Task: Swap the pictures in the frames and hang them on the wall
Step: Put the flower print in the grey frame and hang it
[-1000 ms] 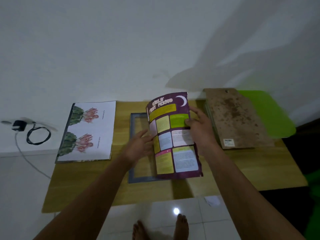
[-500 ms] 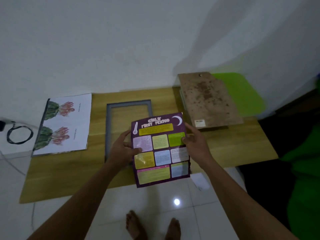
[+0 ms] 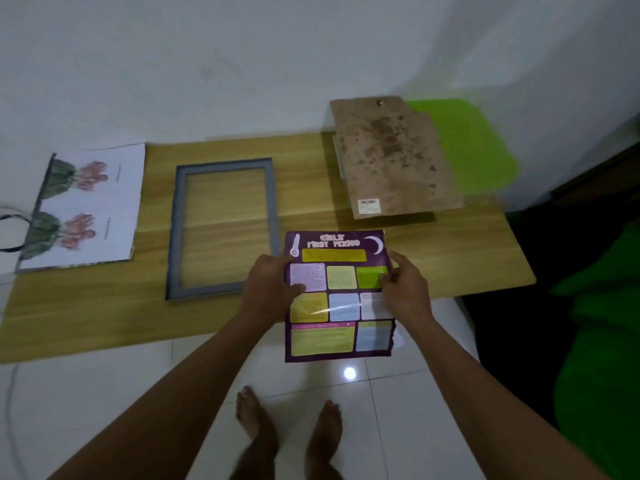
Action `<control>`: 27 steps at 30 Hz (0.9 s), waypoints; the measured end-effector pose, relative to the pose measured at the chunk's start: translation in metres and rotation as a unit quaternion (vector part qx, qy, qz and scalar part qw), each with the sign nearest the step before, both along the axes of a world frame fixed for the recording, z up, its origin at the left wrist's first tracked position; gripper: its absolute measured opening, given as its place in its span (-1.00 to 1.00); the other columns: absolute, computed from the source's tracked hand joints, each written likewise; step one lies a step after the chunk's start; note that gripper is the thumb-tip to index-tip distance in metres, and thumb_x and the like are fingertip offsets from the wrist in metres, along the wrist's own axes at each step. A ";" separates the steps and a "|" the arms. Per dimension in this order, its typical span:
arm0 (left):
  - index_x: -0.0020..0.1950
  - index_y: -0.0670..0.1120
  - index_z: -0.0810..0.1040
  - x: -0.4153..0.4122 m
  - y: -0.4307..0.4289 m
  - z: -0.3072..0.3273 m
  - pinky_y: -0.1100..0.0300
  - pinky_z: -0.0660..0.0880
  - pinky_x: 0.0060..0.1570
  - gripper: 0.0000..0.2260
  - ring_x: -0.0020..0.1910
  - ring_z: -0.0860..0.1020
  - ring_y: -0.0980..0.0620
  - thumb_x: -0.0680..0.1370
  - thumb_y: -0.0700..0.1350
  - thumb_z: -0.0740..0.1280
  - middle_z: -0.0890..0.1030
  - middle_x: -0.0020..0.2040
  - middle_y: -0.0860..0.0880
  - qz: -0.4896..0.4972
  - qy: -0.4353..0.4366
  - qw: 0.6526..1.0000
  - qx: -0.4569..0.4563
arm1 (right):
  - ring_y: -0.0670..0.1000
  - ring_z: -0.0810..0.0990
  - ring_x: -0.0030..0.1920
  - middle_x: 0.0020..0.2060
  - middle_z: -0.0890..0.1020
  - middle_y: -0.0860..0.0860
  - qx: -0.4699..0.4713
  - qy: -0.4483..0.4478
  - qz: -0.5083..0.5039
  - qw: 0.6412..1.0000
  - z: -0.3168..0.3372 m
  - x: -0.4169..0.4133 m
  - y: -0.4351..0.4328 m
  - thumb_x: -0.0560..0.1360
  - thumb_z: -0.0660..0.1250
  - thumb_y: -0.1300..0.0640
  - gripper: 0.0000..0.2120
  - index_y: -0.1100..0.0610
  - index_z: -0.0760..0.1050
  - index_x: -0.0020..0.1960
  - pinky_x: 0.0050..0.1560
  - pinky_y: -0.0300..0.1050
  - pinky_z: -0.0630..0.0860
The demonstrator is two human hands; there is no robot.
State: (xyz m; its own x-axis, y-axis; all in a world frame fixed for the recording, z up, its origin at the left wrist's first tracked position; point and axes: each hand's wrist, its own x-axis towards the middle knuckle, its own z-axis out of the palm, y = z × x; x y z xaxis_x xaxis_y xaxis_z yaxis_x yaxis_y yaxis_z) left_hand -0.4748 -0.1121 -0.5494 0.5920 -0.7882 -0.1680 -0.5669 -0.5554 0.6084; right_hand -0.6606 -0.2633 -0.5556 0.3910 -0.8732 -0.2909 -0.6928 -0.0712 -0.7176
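Note:
I hold a purple poster (image 3: 341, 327) with coloured text boxes flat over the front edge of the wooden table (image 3: 467, 258). My left hand (image 3: 268, 289) grips its left edge, thumb on top. My right hand (image 3: 405, 289) pinches its right edge. A grey picture frame (image 3: 275, 209) lies on the table to the left of the poster, with only glass in it. Further left lies a white flower picture (image 3: 100, 202). A brown stained backing board (image 3: 391, 157) rests at the back right, over another frame.
A green chair or stool (image 3: 474, 147) stands behind the board against the white wall. A black cable (image 3: 10, 233) lies on the floor at far left. My bare feet (image 3: 287, 427) stand on white tiles. Dark and green shapes fill the right side.
Both hands have drawn the purple poster off the grey frame, toward me and to the right. The frame now lies uncovered.

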 end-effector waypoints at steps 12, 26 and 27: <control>0.28 -0.09 0.51 -0.019 -0.041 -0.024 0.02 0.36 0.09 -0.58 0.18 0.42 -0.09 0.56 0.15 0.23 0.52 0.30 -0.03 -0.137 -0.238 0.955 0.108 | 0.21 0.35 0.38 0.33 0.50 0.12 -0.216 0.163 0.232 0.934 -0.024 -0.023 -0.036 0.52 0.29 -0.02 -0.59 0.12 0.47 0.32 0.32 0.20 0.37; 0.29 -0.11 0.50 -0.003 -0.048 -0.012 0.00 0.41 0.12 -0.49 0.15 0.51 -0.09 0.50 0.22 0.30 0.58 0.22 -0.08 -0.133 -0.200 0.968 0.068 | 0.15 0.22 0.51 0.49 0.31 0.11 -0.165 0.161 0.270 0.935 -0.008 0.000 -0.046 0.60 0.24 -0.03 -0.47 0.08 0.24 0.52 0.43 0.18 0.27; 0.25 -0.12 0.53 0.001 -0.045 -0.007 0.02 0.45 0.07 -0.53 0.11 0.54 -0.10 0.50 0.19 0.33 0.61 0.17 -0.09 -0.126 -0.182 0.974 0.039 | 0.15 0.30 0.45 0.44 0.37 0.11 -0.166 0.150 0.275 0.935 -0.003 0.006 -0.043 0.60 0.25 -0.01 -0.49 0.11 0.28 0.49 0.39 0.11 0.34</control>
